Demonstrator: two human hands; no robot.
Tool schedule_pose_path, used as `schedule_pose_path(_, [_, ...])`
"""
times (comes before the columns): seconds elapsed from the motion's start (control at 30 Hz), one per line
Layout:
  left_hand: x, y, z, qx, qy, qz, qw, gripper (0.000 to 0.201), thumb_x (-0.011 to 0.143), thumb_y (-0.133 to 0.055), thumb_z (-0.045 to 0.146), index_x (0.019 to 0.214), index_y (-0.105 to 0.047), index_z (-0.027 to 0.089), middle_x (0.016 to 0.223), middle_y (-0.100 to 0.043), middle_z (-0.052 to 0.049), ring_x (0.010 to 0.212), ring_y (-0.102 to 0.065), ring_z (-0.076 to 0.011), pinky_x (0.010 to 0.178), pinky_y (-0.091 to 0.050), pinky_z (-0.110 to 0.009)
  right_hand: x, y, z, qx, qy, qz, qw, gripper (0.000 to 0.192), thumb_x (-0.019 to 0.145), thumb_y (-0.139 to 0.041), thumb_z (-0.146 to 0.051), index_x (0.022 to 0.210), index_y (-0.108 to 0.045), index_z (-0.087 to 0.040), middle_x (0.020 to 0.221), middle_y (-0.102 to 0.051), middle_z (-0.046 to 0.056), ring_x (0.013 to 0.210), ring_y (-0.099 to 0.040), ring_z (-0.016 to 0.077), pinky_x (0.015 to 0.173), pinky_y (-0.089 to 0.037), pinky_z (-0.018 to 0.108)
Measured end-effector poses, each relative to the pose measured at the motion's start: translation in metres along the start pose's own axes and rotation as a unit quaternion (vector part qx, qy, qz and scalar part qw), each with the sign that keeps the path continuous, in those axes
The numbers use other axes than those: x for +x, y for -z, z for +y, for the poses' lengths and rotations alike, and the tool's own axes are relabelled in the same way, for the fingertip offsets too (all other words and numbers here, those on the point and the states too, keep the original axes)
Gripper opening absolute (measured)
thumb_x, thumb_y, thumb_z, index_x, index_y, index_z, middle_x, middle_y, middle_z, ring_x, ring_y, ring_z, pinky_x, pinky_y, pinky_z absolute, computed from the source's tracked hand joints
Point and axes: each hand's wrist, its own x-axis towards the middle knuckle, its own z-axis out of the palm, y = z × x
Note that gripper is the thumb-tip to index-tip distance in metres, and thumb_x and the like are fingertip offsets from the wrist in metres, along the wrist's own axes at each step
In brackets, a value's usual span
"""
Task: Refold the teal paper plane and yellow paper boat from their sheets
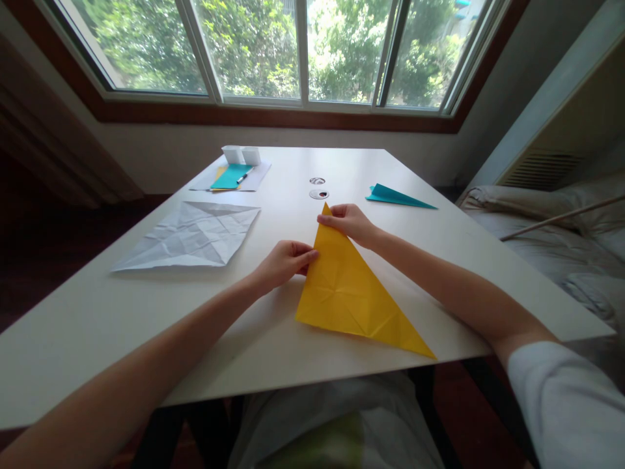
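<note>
Mid-fold on the yellow paper triangle (349,286) lying flat on the white worktop (97,312), left hand (283,262) pinching its left edge, right hand (349,223) pinching the top corner; next, probably, aligning edges squarely and pressing the crease down firmly.

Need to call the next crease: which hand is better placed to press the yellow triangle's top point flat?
Probably the right hand: it already pinches the yellow paper at its top point, while the left hand holds the left edge lower down.
</note>
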Motion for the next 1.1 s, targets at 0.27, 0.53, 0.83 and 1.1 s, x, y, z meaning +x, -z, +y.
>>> schedule_pose_path(0.27, [-0.0013, -0.0021, 0.0017, -0.005, -0.004, 0.005, 1.000, 0.040, 0.062, -0.073, 0.047, 0.082, -0.070, 0.012, 0.075, -0.071, -0.005, 0.073, -0.066, -0.0182, 0.070, -0.055, -0.029, -0.0014, 0.0022, -0.0006, 0.043, -0.034, -0.013, 0.998, 0.032, 0.057, -0.077, -0.041, 0.065, -0.060, -0.015, 0.059, -0.060, -0.001, 0.051, -0.055, 0.0095, 0.046, -0.045, 0.020])
schedule_pose_path(0.53, [-0.0034, -0.0001, 0.0030, 0.045, -0.018, 0.026, 0.998, 0.037, 0.063, -0.072, 0.044, 0.081, -0.070, 0.012, 0.080, -0.071, -0.006, 0.072, -0.065, -0.0181, 0.068, -0.054, -0.029, -0.0053, 0.0023, -0.0012, -0.001, -0.071, -0.042, 0.997, 0.031, 0.054, -0.081, -0.035, 0.065, -0.062, -0.014, 0.064, -0.065, 0.003, 0.057, -0.060, 0.0143, 0.050, -0.050, 0.023])
schedule_pose_path(0.83, [-0.0018, -0.0002, 0.0012, -0.001, 0.001, 0.021, 1.000, 0.037, 0.058, -0.076, 0.041, 0.080, -0.069, 0.011, 0.075, -0.071, -0.005, 0.074, -0.066, -0.0187, 0.070, -0.054, -0.029, -0.0025, 0.0054, -0.0005, -0.003, -0.054, -0.012, 0.998, 0.031, 0.055, -0.080, -0.036, 0.066, -0.062, -0.013, 0.065, -0.064, 0.003, 0.058, -0.060, 0.0139, 0.051, -0.050, 0.023])
schedule_pose_path(1.1, [-0.0039, 0.0000, 0.0034, -0.001, 0.018, -0.004, 1.000, 0.036, 0.057, -0.076, 0.039, 0.081, -0.070, 0.012, 0.075, -0.070, -0.004, 0.076, -0.065, -0.0181, 0.070, -0.053, -0.028, -0.0028, 0.0067, -0.0016, -0.009, -0.050, -0.001, 0.999, 0.028, 0.057, -0.079, -0.033, 0.065, -0.062, -0.013, 0.065, -0.064, 0.003, 0.057, -0.060, 0.0137, 0.050, -0.050, 0.023])
